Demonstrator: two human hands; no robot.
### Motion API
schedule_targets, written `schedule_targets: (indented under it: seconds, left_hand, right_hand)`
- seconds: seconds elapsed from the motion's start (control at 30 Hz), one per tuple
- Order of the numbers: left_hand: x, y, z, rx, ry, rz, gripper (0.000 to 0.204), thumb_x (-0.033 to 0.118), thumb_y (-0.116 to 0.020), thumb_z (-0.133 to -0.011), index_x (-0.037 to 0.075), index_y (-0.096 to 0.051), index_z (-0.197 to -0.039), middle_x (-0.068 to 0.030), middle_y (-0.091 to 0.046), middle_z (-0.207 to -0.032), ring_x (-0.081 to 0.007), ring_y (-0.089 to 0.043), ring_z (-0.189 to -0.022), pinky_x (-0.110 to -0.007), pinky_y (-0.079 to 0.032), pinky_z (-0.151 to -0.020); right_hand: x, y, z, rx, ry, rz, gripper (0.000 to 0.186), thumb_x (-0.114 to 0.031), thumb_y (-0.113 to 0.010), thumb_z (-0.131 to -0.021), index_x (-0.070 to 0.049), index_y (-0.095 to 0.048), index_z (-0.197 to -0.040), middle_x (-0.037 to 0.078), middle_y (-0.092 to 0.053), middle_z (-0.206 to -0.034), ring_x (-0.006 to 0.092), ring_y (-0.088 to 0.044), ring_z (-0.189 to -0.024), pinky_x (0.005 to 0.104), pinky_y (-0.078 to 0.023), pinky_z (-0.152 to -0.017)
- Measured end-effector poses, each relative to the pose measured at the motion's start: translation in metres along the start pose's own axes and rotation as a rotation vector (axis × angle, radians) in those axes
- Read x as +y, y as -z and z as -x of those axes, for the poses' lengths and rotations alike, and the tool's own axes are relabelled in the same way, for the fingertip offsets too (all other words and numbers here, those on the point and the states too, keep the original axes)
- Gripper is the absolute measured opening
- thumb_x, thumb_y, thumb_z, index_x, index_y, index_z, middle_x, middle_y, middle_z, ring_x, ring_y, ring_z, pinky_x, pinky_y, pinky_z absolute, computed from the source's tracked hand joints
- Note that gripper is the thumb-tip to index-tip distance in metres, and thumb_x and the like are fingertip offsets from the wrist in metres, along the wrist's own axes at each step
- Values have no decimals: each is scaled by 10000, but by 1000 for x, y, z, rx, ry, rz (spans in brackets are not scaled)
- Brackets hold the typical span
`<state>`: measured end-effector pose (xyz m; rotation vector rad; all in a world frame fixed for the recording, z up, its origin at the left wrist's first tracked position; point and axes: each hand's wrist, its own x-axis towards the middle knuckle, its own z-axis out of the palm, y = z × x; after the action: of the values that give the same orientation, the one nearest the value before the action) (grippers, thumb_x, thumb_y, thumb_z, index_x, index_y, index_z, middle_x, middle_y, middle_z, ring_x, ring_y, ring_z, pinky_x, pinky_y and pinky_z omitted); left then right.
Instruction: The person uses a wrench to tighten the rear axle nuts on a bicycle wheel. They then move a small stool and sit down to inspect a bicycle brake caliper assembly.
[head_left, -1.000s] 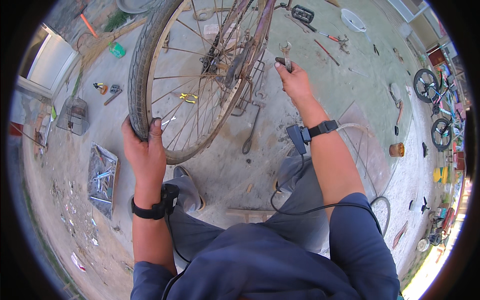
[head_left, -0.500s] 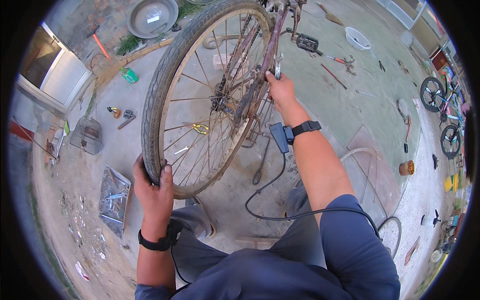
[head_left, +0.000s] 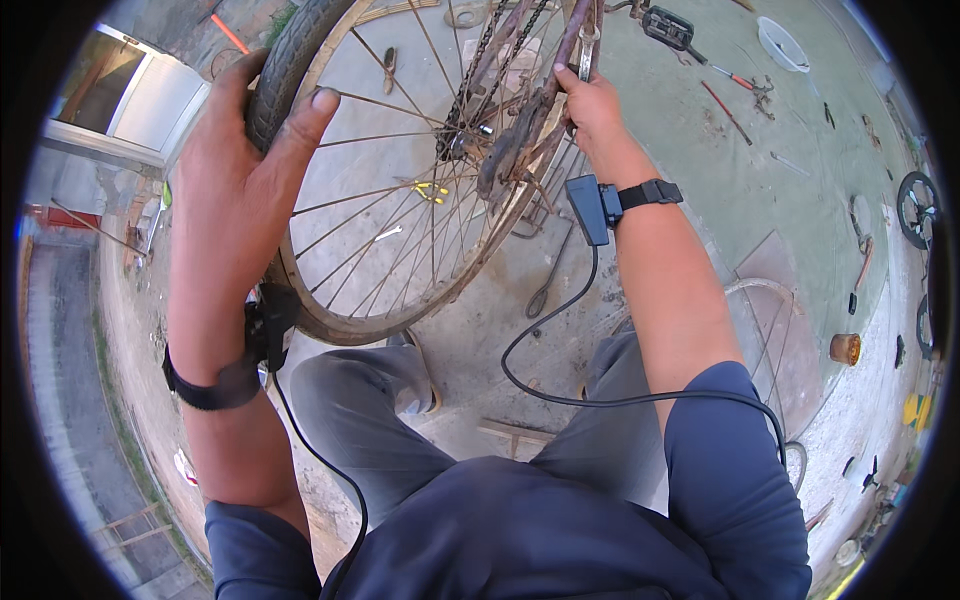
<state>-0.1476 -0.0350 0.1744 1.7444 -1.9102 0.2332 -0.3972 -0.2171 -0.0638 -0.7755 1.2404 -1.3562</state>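
The left hand [head_left: 230,170] is wide around the tire [head_left: 283,75] and should steady it; the right hand [head_left: 598,112] holds the wrench [head_left: 586,52].

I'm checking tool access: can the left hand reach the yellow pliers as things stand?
Probably not directly: the left hand straddles the tyre, and spokes cross in front of the yellow pliers.

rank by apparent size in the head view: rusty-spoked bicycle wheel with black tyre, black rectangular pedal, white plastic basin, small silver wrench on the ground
1. Bicycle wheel, though its top is cut off
2. Pedal and basin: too alike to rank; the pedal is probably nearer the camera
3. Wrench on the ground
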Motion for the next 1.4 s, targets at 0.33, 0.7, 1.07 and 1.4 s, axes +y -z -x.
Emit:
schedule_targets:
  seconds: [0.33, 0.7, 1.07, 1.4]
  left_hand:
    - [5, -6, 4, -42, 191, -49, 476, 405, -634, -980, -7, -599, -1215, -173, -698, -839, -307, -688, -766, -389, -525, -708]
    - [-3, -11, 11, 6, 271, 68, 473, 390, -659, -973, 32, -591, -1274, -82, -695, -827, -147, -643, -689, -304, -526, -660]
    - [2, -10, 16, 29, 211, -13, 479, 390, -657, -975, 29, -590, -1282, -76, -654, -742, -164, -636, -661, -308, -507, -632]
    - [-3, -11, 21, 34, 223, 33, 488, 390, -666, -969, 3, -600, -1259, -98, -677, -775, -179, -663, -698, -308, -522, -659]
  right_hand:
    - [-7, 3, 2, -56, -41, 28, 305, -275, -716, -932, -14, -600, -1040, 6, -547, -709, 116, -452, -531, 304, -373, -479]
    - [0, 4, -5, -98, -31, 55, 368, -278, -729, -923, 6, -632, -1136, 23, -626, -795, 118, -479, -576, 316, -408, -505]
    - [3, 4, -9, -69, 11, 86, 371, -283, -729, -921, -4, -634, -1146, 23, -629, -826, 119, -509, -637, 320, -432, -532]
    - [-2, 4, -5, -64, -29, 101, 346, -288, -716, -933, -9, -639, -1123, 18, -622, -807, 115, -492, -624, 314, -420, -532]
